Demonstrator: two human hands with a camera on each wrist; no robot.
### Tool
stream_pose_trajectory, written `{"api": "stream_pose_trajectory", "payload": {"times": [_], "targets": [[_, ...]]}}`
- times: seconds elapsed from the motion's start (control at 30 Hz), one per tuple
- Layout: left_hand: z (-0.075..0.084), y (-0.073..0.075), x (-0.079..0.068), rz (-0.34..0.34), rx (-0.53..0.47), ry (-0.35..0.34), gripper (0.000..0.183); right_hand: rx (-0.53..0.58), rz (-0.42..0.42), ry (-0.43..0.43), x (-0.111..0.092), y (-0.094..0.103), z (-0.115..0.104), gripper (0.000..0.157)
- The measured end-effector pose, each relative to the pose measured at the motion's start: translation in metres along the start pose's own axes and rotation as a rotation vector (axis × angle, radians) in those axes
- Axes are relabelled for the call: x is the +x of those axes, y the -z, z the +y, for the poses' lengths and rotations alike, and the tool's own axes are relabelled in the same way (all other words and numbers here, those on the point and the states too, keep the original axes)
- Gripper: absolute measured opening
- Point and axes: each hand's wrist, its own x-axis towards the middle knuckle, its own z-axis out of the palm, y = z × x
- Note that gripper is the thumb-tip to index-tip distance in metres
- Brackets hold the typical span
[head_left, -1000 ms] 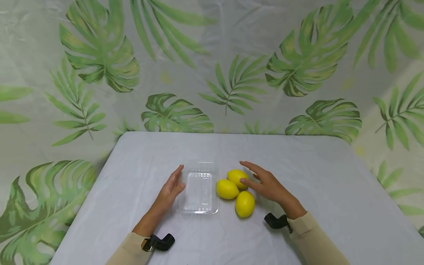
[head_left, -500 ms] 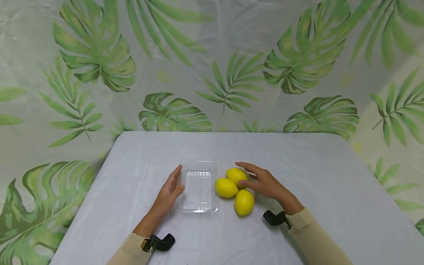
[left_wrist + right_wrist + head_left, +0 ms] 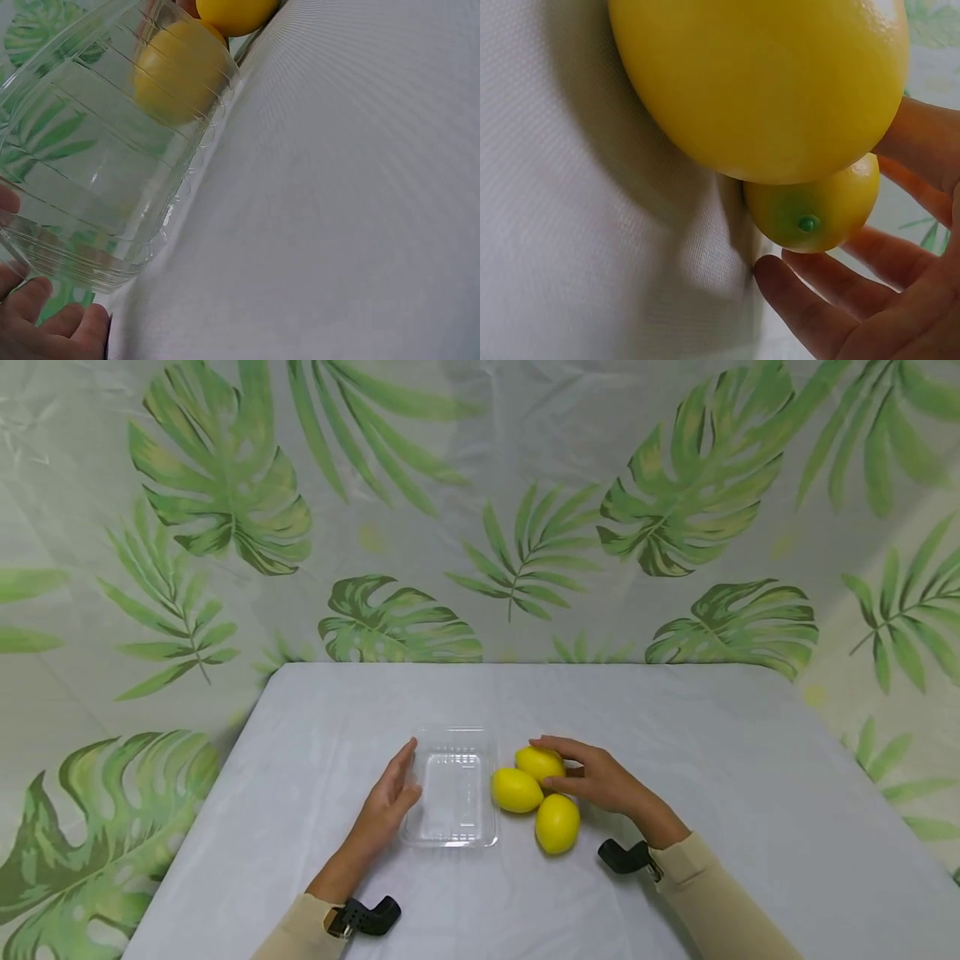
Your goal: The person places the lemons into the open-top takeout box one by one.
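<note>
Beside the left wall of the clear plastic container (image 3: 450, 802) is my left hand (image 3: 378, 806), fingers fairly straight along that side and thumb at the rim. In the left wrist view its fingertips (image 3: 30, 296) lie close to the container. Three lemons are grouped right of the container: a back lemon (image 3: 536, 763), a left lemon (image 3: 516, 791) and a front lemon (image 3: 557, 824). My right hand (image 3: 600, 777) holds the back lemon between thumb and fingers, on the table. In the right wrist view a nearer lemon (image 3: 765, 90) partly hides a green-tipped one (image 3: 810, 217).
A white cloth covers the table (image 3: 637, 710). Behind it hangs a leaf-printed backdrop (image 3: 540, 460). Each wrist wears a black camera mount, the left mount (image 3: 367, 917) and the right mount (image 3: 624, 857).
My right hand has lowered its fingers and closed in around the back lemon. The left hand stays beside the container. The lemons and container stay in place, with a slight shift of the head view.
</note>
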Motion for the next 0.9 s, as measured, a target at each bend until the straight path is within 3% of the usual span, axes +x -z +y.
{"api": "stream_pose_trajectory", "payload": {"times": [0.9], "targets": [[0.0016, -0.0004, -0.0005, -0.004, -0.016, -0.004, 0.064, -0.037, -0.024, -0.007, 0.0068, -0.0003, 0.0050, 0.053]]}}
